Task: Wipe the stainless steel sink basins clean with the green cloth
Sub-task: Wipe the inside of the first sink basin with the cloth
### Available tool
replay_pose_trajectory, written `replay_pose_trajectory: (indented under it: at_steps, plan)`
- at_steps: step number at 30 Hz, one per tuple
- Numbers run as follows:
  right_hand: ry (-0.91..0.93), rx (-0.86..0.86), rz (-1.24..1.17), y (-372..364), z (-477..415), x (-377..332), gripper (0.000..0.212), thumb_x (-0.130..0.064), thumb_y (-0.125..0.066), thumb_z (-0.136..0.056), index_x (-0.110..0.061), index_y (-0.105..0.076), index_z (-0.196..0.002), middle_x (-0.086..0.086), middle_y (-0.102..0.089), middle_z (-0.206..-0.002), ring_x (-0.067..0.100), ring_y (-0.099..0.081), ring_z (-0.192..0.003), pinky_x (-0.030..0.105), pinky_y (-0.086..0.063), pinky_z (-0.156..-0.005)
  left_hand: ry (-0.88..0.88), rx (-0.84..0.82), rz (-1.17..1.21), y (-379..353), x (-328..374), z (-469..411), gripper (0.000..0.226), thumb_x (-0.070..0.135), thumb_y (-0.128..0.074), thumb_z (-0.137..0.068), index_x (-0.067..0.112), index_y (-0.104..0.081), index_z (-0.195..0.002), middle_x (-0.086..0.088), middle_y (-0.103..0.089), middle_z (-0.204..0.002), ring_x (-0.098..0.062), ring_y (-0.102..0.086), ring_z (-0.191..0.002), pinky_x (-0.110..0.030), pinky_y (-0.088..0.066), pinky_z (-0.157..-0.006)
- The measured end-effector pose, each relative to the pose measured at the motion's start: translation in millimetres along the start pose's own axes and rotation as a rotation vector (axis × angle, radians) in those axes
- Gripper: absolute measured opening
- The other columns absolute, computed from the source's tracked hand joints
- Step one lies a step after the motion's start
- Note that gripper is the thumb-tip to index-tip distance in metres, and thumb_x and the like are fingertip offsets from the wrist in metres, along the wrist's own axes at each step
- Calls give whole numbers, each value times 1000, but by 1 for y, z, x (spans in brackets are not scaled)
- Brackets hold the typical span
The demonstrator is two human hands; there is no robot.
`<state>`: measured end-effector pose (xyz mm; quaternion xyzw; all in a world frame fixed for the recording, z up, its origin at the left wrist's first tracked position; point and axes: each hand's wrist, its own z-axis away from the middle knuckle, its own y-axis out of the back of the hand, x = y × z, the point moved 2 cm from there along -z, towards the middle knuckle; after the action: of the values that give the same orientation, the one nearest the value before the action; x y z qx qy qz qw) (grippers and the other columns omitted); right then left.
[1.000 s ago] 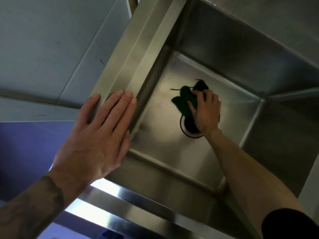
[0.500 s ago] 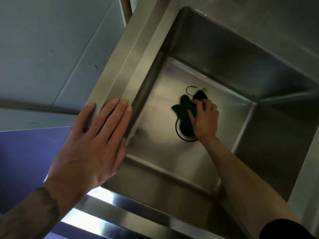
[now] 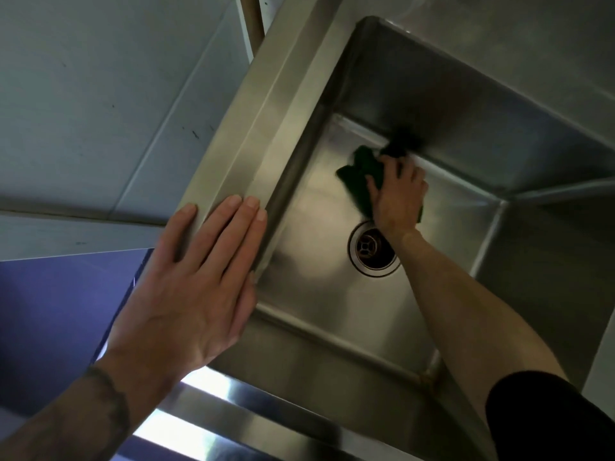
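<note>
**Two hands at the sink: one braced on the rim, one on the cloth**

Your right hand (image 3: 397, 194) is down inside the sink basin (image 3: 312, 234), lying palm-down on the green cloth (image 3: 357, 176). Its fingers (image 3: 404, 168) are spread and fairly straight, pressing the cloth against the steel rather than bunching it up. Their tips are smeared by motion blur, so you cannot read them any more finely than that.

The cloth sits on the basin floor at the far side, right where the floor meets the far wall. A dark flap sticks out to the left of your thumb, a blurred dark patch shows past your fingertips against the wall, and a sliver peeks out at the right edge of your palm. The round drain (image 3: 372, 249) lies uncovered just beside your wrist, on the near side of the cloth.

Your left hand (image 3: 186, 287) rests flat on the sink's left rim (image 3: 266, 111), fingers straight and close together, holding nothing, thumb out over the outer edge. A tattoo (image 3: 106, 410) shows on that forearm, and a black sleeve (image 3: 539, 417) covers your right upper arm. Grey wall panels (image 3: 100, 94) fill the view to the left of the sink.
</note>
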<state>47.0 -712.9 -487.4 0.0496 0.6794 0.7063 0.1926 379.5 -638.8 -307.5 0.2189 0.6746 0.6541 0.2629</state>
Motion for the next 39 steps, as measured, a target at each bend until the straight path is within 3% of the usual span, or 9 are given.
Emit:
replay_pose_trajectory:
  at_steps: [2, 4, 10, 12, 18, 25, 30, 35, 39]
  plan:
    - [-358, 86, -11, -2, -11, 1, 47, -41, -52, -104, -14, -52, -143, 21, -46, -147, 42, -43, -134, 50, -35, -107, -5, -9, -10, 0, 0, -1, 70, 36, -35, -111, 0, -19, -168, -20, -19, -176, -35, -26, -162, -59, -21, -130]
    - [-501, 88, -41, -3, -15, -26, 48, -42, -50, -104, -14, -51, -143, 21, -45, -148, 42, -42, -136, 49, -34, -108, -10, -22, -24, 0, -1, -1, 69, 37, -33, -111, 0, -18, -168, -21, -19, -176, -35, -25, -163, -58, -20, -131]
    - [361, -100, -46, -8, 29, -58, 44, -39, -60, -102, -16, -58, -139, 17, -53, -140, 38, -48, -127, 49, -39, -105, -4, 4, -1, 2, -1, -1, 69, 36, -35, -111, 1, -17, -168, -20, -18, -176, -36, -25, -162, -59, -19, -131]
    - [299, -71, -30, -5, 31, -29, 43, -38, -61, -102, -17, -59, -139, 17, -53, -141, 39, -48, -126, 50, -39, -104, 5, 11, 2, 1, 0, -1, 69, 35, -35, -110, 1, -18, -168, -19, -19, -176, -35, -26, -162, -58, -20, -130]
    - [-309, 90, -33, 3, 83, 17, 45, -34, -61, -101, -10, -58, -139, 24, -52, -140, 45, -48, -123, 53, -41, -101, -4, 8, -9, -3, -2, 0, 69, 36, -34, -111, 1, -17, -169, -19, -16, -177, -35, -25, -163, -58, -18, -131]
    - [130, -77, 42, -2, 123, 12, 41, -25, -72, -96, -7, -64, -133, 24, -59, -132, 45, -56, -116, 56, -49, -96, -14, 13, 7, 1, -2, -1, 69, 34, -34, -111, -1, -17, -168, -21, -18, -176, -38, -28, -161, -60, -22, -129]
    - [-226, -41, 13, 8, 147, 5, 41, -25, -68, -99, -6, -63, -135, 26, -57, -134, 47, -53, -116, 52, -46, -95, -12, 10, 13, 2, 0, -2, 69, 34, -35, -111, -1, -18, -168, -22, -21, -175, -38, -30, -159, -61, -24, -129]
    - [108, -165, -34, 9, 163, -16, 38, -26, -72, -97, -7, -66, -130, 22, -60, -128, 41, -57, -109, 45, -47, -86, -13, 16, 12, 2, -1, -1, 69, 34, -35, -111, -1, -18, -168, -23, -22, -175, -39, -31, -159, -61, -24, -128]
    - [-131, -99, -2, 11, 134, 3, 37, -26, -65, -101, -5, -63, -131, 25, -57, -132, 45, -54, -114, 49, -45, -91, -11, 16, 9, -1, -1, -1, 68, 34, -34, -111, -1, -18, -168, -22, -23, -174, -39, -32, -159, -61, -23, -128]
